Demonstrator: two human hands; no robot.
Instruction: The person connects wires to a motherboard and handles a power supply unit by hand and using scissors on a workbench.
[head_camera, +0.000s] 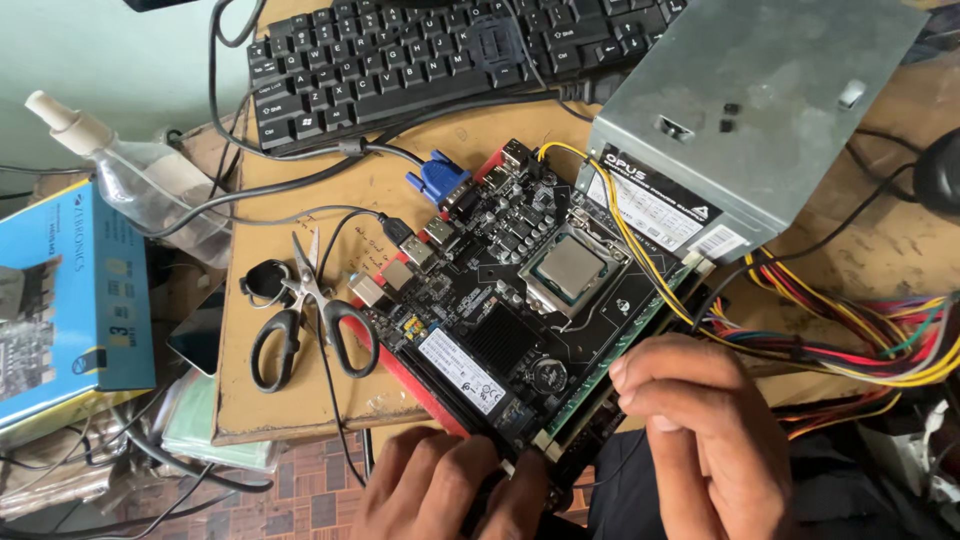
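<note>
A black motherboard (500, 300) with a silver processor (568, 270) in its socket lies tilted on a brown desk (300, 390). My left hand (440, 490) grips the board's near corner, fingers curled over its edge. My right hand (700, 430) rests on the board's right near edge, fingers bent down onto a green memory stick (610, 375) in its slot. A grey metal power supply (750, 110) sits just behind the board, its yellow, red and black wires (860, 350) running past my right hand.
A black keyboard (430, 50) lies at the back. Black-handled scissors (300, 320) lie left of the board. A blue plug and cables (440, 180) enter the board's rear ports. A blue box (70, 290) and a clear spray bottle (140, 180) stand at the left.
</note>
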